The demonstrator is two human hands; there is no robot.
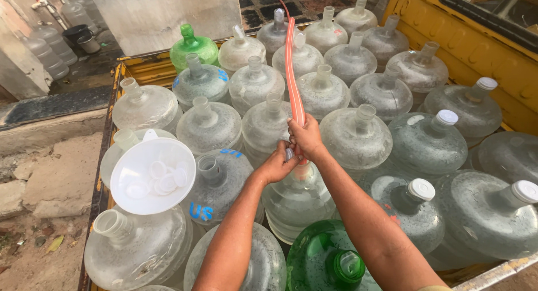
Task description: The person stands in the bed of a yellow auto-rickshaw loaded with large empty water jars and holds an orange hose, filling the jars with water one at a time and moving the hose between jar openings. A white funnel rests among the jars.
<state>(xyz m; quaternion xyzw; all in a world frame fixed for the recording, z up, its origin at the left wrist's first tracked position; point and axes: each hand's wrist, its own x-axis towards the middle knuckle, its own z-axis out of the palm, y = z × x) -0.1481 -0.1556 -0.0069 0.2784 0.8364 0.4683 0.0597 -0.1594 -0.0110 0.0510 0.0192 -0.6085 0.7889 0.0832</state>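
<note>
We hold the orange hose point(293, 72) with both hands over the neck of a clear water jug point(297, 198), which serves as our landmark here. The right hand point(305, 137) is closed around the hose directly above the jug's neck, keeping the outlet end pointed downward into the opening. The left hand point(278, 165) is curled just below and beside the right hand, at the hose end and the jug mouth; it appears to steady the tip there, though the fingers hide the exact contact, so we cannot tell whether it also touches the neck. From our grip the hose runs up and away from the jug, lying across the tops of the jugs behind it, which support its length. The surrounding jugs stand upright and packed shoulder to shoulder in a yellow-sided truck bed point(476, 50), so none can tip. To the left of the landmark jug, a white funnel point(152, 176) rests in a neighbouring neck and holds several white caps, kept within reach. To the right of the jug, some jugs carry white caps point(421, 189); most behind it stand uncapped. A green jug point(325, 260) stands just in front of it.
</note>
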